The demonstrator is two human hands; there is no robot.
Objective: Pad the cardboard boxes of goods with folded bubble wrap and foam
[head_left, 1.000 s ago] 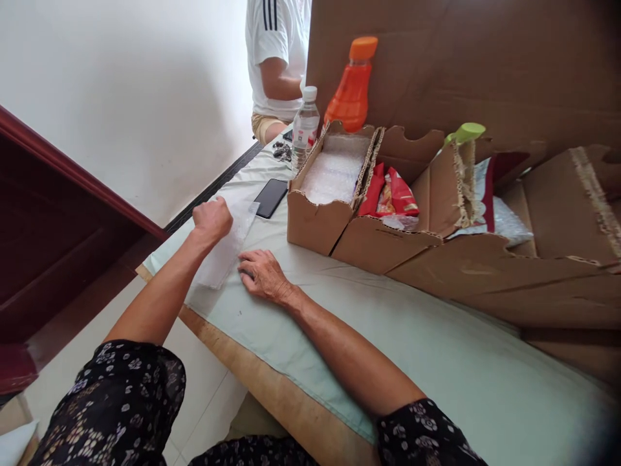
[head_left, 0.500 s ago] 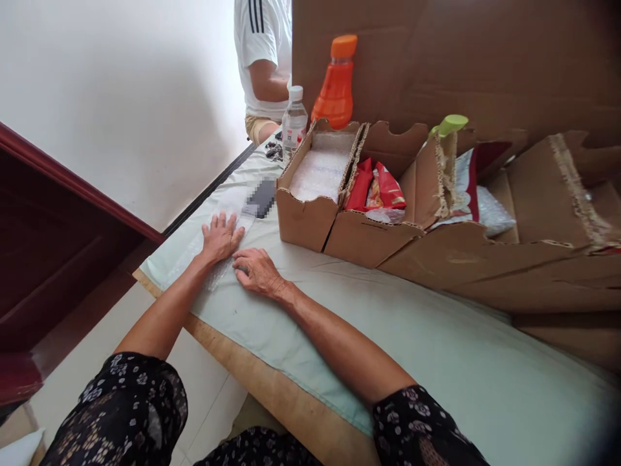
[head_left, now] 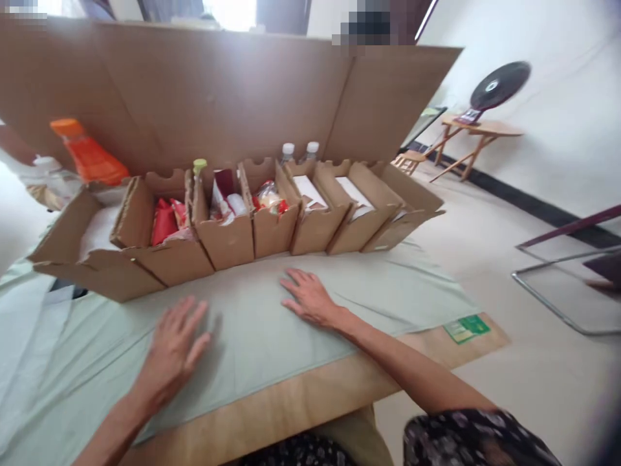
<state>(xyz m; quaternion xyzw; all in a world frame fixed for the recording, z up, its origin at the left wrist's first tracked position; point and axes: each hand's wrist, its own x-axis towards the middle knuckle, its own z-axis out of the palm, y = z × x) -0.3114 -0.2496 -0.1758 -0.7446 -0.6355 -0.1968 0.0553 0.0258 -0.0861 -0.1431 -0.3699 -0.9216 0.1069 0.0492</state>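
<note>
My left hand (head_left: pixel 169 349) is just above or on the pale green cloth (head_left: pixel 242 323), fingers spread and slightly blurred, holding nothing. To its right, my right hand (head_left: pixel 310 299) rests near the front of the cardboard bins, fingers apart, with nothing in it. A row of these bins stands behind both hands. The leftmost bin holds bubble wrap (head_left: pixel 99 223), and the one beside it has red packets (head_left: pixel 165 220). A dark red and white packet (head_left: pixel 223 200) leans in another bin. Farther right, two bins contain white boxes (head_left: pixel 310 193).
An orange bottle (head_left: pixel 97 155) and a clear bottle (head_left: pixel 58 178) stand behind the bins at left. A tall cardboard panel (head_left: pixel 218 97) rises at the back. Clear plastic sheeting (head_left: pixel 39 362) lies at far left. A fan (head_left: pixel 499 87) sits on a wooden table (head_left: pixel 485 129) at right.
The view has swung right, bringing the whole bin row and the fan into sight. Both hands have moved right, away from the bubble wrap strip, and are now farther apart.
</note>
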